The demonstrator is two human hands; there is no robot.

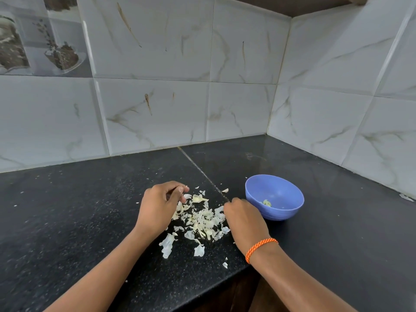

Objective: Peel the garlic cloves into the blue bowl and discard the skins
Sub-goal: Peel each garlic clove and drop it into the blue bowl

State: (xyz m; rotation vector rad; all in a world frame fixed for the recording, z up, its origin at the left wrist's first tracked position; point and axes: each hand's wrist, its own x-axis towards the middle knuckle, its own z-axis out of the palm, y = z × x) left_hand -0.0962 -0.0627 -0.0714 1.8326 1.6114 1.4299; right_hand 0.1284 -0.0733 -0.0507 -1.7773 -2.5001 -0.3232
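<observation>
Nearest, loose flakes of garlic skin (pixel 167 244) on the dark bench (pixel 67 221). Beyond, the main heap of skins (pixel 202 218), flanked by both hands. Left hand (pixel 157 207) at the heap's left edge, fingers (pixel 180 190) curled, perhaps pinching a scrap; cannot tell. Right hand (pixel 244 218) at the heap's right edge, knuckles up, fingers hidden; grip unclear. Just right of that hand, the blue bowl (pixel 283 212), peeled garlic (pixel 267 202) inside. Likely next: gathering skins inward from both sides.
</observation>
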